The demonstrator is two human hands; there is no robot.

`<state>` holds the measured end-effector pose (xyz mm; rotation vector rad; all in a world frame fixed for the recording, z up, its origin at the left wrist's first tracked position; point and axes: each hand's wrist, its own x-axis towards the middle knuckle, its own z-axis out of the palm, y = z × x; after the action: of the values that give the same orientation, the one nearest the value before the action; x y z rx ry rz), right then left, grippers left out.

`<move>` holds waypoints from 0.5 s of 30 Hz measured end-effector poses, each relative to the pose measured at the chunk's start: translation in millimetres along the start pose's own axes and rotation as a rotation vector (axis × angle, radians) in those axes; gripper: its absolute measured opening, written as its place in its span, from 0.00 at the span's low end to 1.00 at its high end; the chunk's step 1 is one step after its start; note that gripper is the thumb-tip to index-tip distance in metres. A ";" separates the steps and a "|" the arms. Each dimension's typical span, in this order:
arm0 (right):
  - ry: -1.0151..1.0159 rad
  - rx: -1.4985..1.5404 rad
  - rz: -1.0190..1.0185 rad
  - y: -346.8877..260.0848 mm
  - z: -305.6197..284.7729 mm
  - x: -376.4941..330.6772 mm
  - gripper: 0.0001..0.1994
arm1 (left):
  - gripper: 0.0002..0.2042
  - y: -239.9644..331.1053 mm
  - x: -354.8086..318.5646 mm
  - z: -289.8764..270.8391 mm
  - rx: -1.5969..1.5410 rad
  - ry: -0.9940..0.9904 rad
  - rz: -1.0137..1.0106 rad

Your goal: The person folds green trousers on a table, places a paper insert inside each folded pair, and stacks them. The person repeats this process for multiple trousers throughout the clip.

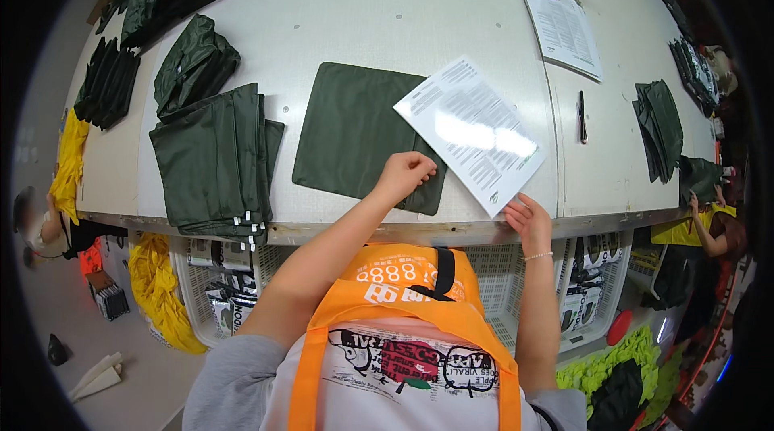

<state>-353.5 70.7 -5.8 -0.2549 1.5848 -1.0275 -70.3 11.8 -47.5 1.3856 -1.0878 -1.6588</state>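
Note:
A dark green folded fabric piece [347, 124] lies flat on the worktable in front of me. My left hand [405, 176] is over its lower right part, fingers curled together; whatever they may pinch is hidden. A glossy white printed sheet [472, 137] rests slanted across the fabric's right side, its lower corner reaching toward the table's near edge. At that corner, my right hand [528, 221] holds the sheet's edge between thumb and fingers.
Folded dark green pieces [211, 161] are stacked at left, with a crumpled green bundle [193, 64] behind. A pen [581, 117] and printed sheets [562, 32] lie to the right. White crates [496, 286] stand below the table edge. Other people work at both sides.

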 end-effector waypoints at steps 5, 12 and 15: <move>0.165 -0.344 -0.170 12.6 30.8 25.4 0.13 | 0.16 10.7 -10.3 7.5 0.807 0.304 0.448; 0.083 -0.254 -0.412 10.0 16.5 54.5 0.08 | 0.34 -17.4 -0.1 -29.7 1.137 0.351 0.483; 0.021 -0.072 -0.284 -9.0 -13.6 41.1 0.11 | 0.30 -28.6 -0.4 -38.6 1.155 0.345 0.552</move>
<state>-381.3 44.9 -28.4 -0.5315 1.6375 -1.1938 -32.3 17.3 -76.3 1.6751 -2.0883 -0.2870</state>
